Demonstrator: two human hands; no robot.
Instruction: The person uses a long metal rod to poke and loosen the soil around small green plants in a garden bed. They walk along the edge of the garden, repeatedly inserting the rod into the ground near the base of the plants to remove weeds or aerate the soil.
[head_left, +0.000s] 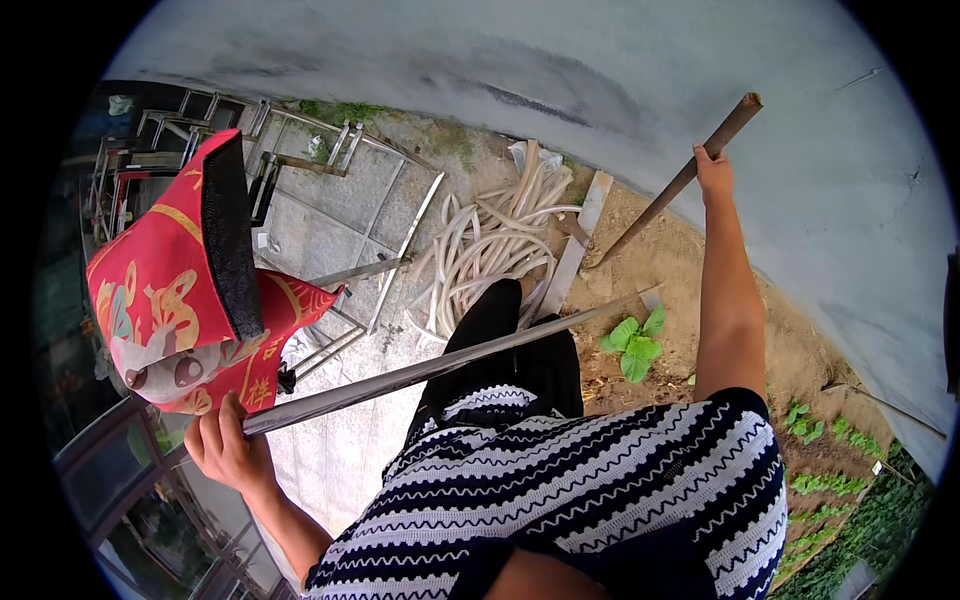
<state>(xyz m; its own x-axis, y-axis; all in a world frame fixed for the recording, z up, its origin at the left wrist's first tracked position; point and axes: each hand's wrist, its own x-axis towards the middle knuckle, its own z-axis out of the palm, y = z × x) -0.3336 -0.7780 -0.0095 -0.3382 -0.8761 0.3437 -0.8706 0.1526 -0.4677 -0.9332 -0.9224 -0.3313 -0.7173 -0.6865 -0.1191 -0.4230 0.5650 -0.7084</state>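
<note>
My left hand (231, 446) is closed around the near end of a long, smooth pole (420, 367). The pole slants across my front and legs to the soil, where a pale flat piece, perhaps a blade, shows at its far end. Touching or just behind my left fingers is a red cloth thing (161, 277) with a cartoon animal print, yellow writing and a black edge. I cannot tell whether the fingers also hold it. My right arm is stretched out, and my right hand (714, 174) grips a brown wooden handle (675, 184). That handle leans down to the bare earth, near a rusty metal blade (574, 229).
A tangled heap of pale hose (487, 247) lies before my feet, beside a plank (574, 247). Metal frames (337, 150) lie on the paving at left. A leafy plant (636, 346) grows near the pole. A grey wall (810, 187) bounds the bed, with rows of seedlings (829, 484) behind.
</note>
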